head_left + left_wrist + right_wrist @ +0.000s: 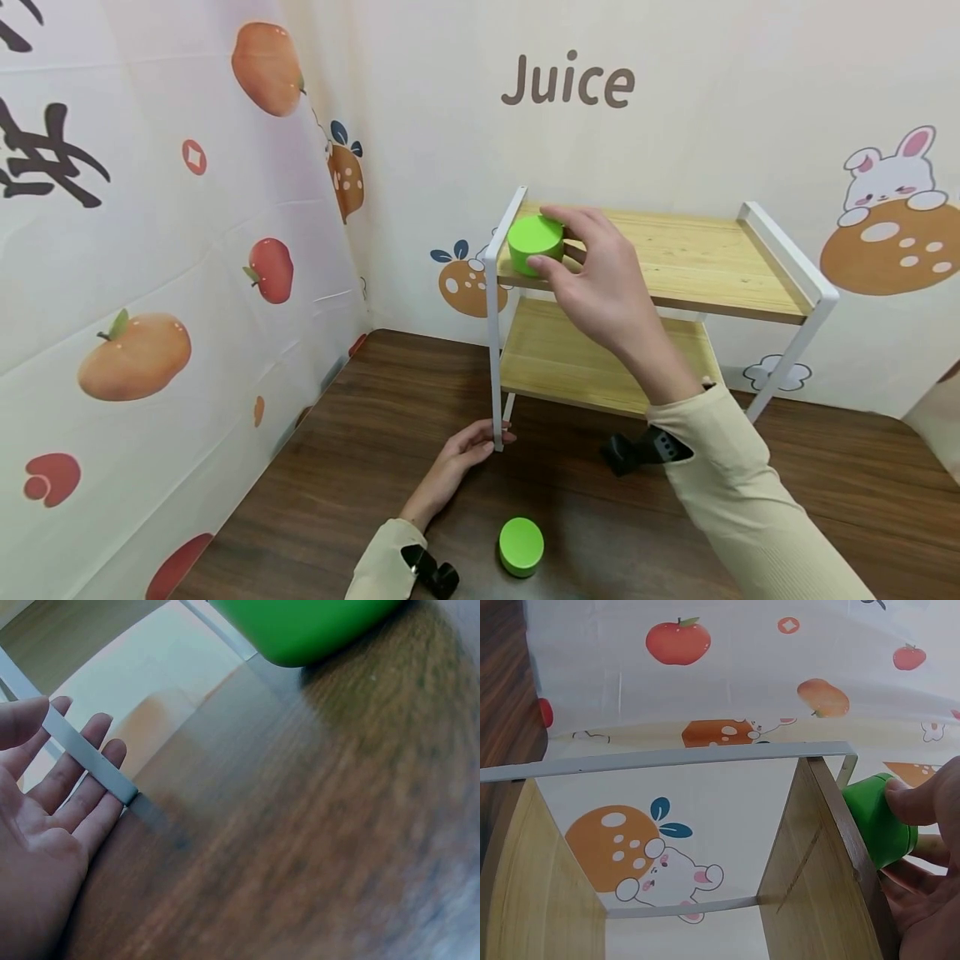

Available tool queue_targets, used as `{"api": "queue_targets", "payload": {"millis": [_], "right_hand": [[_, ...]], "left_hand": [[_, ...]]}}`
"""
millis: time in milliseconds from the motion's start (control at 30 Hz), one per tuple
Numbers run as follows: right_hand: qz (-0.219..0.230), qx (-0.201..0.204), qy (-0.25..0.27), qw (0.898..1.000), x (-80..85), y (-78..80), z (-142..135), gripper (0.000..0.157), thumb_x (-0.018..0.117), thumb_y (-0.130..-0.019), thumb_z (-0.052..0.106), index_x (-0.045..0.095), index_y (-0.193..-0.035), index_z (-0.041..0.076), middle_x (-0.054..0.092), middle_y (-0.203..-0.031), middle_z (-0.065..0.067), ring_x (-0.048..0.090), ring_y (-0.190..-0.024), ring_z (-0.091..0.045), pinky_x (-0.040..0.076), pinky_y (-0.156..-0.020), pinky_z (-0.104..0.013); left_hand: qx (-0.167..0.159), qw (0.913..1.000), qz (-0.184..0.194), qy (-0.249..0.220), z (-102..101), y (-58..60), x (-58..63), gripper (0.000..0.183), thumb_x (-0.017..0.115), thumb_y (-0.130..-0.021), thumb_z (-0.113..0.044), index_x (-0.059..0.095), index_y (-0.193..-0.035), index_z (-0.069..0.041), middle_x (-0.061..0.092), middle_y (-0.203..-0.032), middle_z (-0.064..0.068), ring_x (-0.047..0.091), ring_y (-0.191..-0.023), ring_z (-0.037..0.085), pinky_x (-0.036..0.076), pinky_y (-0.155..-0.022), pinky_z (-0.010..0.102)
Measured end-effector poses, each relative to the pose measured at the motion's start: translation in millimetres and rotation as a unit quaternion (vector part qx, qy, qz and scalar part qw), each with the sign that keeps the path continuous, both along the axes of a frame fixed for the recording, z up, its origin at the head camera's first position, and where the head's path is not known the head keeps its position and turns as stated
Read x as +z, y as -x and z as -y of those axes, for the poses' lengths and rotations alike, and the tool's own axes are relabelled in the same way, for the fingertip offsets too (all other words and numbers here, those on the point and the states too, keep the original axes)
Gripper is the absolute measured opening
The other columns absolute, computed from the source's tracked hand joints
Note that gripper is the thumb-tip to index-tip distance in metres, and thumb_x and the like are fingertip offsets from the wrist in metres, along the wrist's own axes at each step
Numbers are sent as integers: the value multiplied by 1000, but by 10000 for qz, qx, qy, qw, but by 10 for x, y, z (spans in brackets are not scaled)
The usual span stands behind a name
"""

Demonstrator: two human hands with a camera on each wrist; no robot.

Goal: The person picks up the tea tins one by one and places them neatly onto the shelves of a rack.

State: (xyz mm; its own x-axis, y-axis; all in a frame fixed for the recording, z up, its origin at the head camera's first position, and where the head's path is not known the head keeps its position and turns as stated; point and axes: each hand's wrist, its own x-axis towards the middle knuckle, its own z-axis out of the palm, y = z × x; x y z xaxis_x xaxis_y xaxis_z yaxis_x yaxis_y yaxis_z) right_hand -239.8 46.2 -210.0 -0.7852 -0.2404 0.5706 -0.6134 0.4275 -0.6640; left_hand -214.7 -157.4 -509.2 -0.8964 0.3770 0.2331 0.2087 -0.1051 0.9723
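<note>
A white-framed, two-tier wooden shelf [701, 250] stands on the brown table. Between thumb and fingers, my right hand [603, 275] holds a green round container [536, 243] at the left end of the top board. That container [874, 821] sits against the board in the right wrist view. Low down, my left hand [461, 454] holds the shelf's front left leg [496, 375]. The left wrist view has its fingers [71, 776] behind the leg [90, 757], thumb on the other side. A second green round container [521, 546] rests on the table near the left wrist.
The shelf's lower board [570, 358] lies under the right forearm. A white curtain with fruit prints [247, 208] hangs on the left, and a printed back wall [420, 100] stands behind the shelf. Brown table surface [360, 425] extends around the shelf legs.
</note>
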Motion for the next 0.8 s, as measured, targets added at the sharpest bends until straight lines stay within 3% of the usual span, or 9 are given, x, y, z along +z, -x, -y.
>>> {"api": "queue_targets", "payload": {"millis": [400, 800], "right_hand": [[-236, -172, -209, 9994, -25, -7, 15, 50, 70, -88, 9, 54, -135, 6, 53, -130, -7, 55, -115, -16, 48, -96, -29], [-199, -164, -386, 9989, -13, -1, 16, 47, 68, -91, 12, 54, -135, 5, 53, -131, -7, 55, -115, -16, 49, -95, -29]], "left_hand": [[-51, 10000, 30, -27, 9, 21, -19, 39, 45, -100, -7, 45, -137, 7, 58, -129, 26, 48, -127, 41, 39, -100, 23], [-34, 9998, 183, 63, 9, 16, 7, 39, 47, -100, -8, 47, -138, 1, 57, -131, 24, 47, -129, 38, 38, -101, 22]]}}
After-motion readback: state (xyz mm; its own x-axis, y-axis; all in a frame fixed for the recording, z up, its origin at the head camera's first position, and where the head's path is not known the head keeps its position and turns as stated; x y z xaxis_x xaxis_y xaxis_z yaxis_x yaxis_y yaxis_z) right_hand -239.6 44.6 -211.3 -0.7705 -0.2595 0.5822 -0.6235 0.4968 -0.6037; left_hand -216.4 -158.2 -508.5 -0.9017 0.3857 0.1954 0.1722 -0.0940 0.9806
